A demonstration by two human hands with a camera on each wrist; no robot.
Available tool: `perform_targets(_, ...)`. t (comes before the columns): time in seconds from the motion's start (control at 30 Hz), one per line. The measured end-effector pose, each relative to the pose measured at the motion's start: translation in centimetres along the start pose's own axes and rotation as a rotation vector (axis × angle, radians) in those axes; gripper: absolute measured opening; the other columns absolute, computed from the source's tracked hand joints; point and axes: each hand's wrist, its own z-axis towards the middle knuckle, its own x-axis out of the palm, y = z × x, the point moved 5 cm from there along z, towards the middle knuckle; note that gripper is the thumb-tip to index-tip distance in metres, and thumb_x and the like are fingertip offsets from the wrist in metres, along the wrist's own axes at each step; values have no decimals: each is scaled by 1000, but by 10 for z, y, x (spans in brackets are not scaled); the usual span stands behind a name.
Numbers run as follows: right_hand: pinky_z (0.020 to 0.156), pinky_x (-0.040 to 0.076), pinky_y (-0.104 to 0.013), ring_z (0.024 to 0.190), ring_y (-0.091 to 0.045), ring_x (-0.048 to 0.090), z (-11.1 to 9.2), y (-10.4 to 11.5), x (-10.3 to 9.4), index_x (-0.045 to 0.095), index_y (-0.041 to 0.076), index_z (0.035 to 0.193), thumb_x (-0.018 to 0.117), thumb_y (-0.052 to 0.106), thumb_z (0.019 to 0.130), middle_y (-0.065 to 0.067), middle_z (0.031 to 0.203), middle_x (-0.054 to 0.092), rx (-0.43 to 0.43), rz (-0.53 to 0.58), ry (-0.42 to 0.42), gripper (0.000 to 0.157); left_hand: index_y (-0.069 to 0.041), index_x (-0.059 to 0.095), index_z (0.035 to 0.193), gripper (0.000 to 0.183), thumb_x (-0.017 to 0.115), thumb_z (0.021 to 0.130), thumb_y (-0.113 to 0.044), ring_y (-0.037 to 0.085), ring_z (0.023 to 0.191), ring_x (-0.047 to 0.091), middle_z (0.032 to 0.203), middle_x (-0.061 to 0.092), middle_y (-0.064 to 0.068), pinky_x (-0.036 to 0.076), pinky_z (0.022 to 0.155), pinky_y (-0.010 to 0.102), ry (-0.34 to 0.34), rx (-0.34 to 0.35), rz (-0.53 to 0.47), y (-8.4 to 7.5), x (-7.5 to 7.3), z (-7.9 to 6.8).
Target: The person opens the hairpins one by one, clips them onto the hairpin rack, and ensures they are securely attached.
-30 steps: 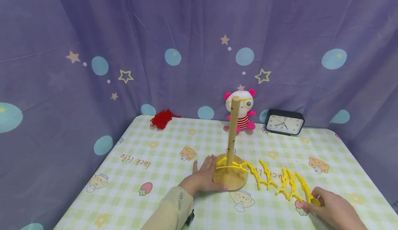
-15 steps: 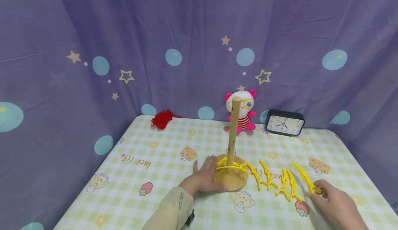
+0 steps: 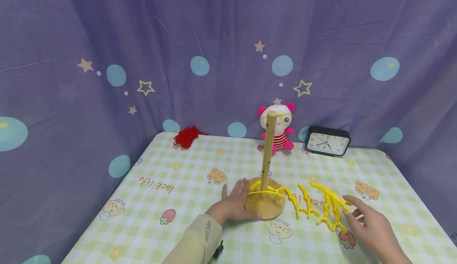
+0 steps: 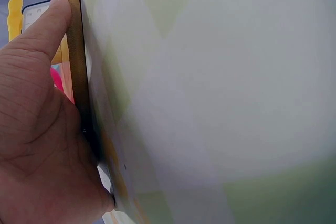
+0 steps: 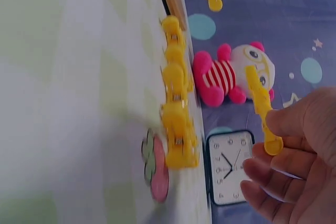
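Observation:
My right hand (image 3: 373, 226) pinches one yellow alligator hair clip (image 5: 262, 106) by its handle end, between thumb and fingers. Its long tip points left, above other clips in the head view. Several more yellow clips (image 5: 176, 90) stand in a row on the tablecloth, left of that hand. A round wooden base (image 3: 264, 208) carries an upright wooden post (image 3: 267, 153). Low on the post another yellow clip (image 3: 276, 193) spans across it. My left hand (image 3: 233, 204) rests with fingers spread and straight on the left edge of the base, thumb along its front.
A plush toy (image 3: 280, 139) with pink ears sits behind the post. To its right stands a black-framed clock (image 3: 327, 141). Red yarn (image 3: 186, 137) lies at the back left of the checked tablecloth (image 3: 192, 196). A purple curtain (image 3: 221, 29) hangs behind the table.
My right hand has lifted the rightmost clip from the row and carried it left and back, over the neighbouring clips. The left hand and the wooden stand have stayed put.

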Motion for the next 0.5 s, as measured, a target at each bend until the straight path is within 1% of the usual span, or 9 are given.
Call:
perform_targets(0.07, 55, 47, -34, 66, -13, 58, 1, 8, 2, 55, 7, 135, 67, 20, 92, 2, 75, 60, -38, -1, -15, 46, -11, 3, 158, 118, 61, 77, -74, 17, 149, -8, 164, -2, 4, -12, 113, 57, 5, -1, 2, -1, 0, -1)
perform_targets(0.13, 52, 40, -28, 60, -9, 50, 1, 17, 4, 56, 10, 135, 68, 15, 91, 4, 69, 53, -84, 1, -43, 46, -11, 3, 158, 117, 61, 78, -74, 17, 149, -8, 164, -2, 4, -12, 113, 56, 11, -3, 8, -1, -1, -1)
perform_targets(0.23, 48, 31, -26, 53, -8, 39, 3, 29, 6, 57, 15, 134, 68, 12, 91, 4, 65, 44, -126, 15, -68, 45, -11, 3, 158, 117, 60, 78, -74, 17, 149, -7, 164, -1, 5, -12, 113, 57, 10, -2, -1, -2, -2, -2)
perform_targets(0.3, 47, 30, -26, 51, -9, 36, 4, 36, 7, 57, 18, 134, 68, 12, 91, 4, 64, 43, -140, 30, -76, 44, -11, 2, 158, 118, 60, 77, -75, 18, 149, -7, 164, -2, 5, -12, 113, 57, 16, -1, 0, -2, -2, -1)
perform_targets(0.37, 47, 31, -26, 51, -10, 36, 7, 43, 8, 57, 20, 134, 67, 11, 92, 3, 66, 46, -155, 32, -81, 44, -11, 2, 158, 119, 61, 77, -75, 18, 149, -7, 164, -2, 5, -12, 113, 57, 10, 1, -5, -1, -1, 0)
perform_targets(0.4, 48, 32, -26, 52, -10, 37, 8, 46, 8, 58, 20, 133, 67, 11, 92, 2, 71, 52, -169, 29, -90, 43, -10, 3, 158, 119, 61, 77, -74, 19, 149, -7, 164, -1, 5, -12, 113, 57, 7, 1, -4, 0, 0, 1)
perform_targets(0.5, 53, 39, -27, 60, -8, 47, 13, 56, 10, 61, 18, 130, 68, 6, 90, -6, 94, 68, -216, 11, -125, 43, -11, 2, 158, 119, 61, 76, -75, 18, 149, -8, 164, -3, 4, -13, 113, 56, 4, -3, 4, 4, 4, 5)
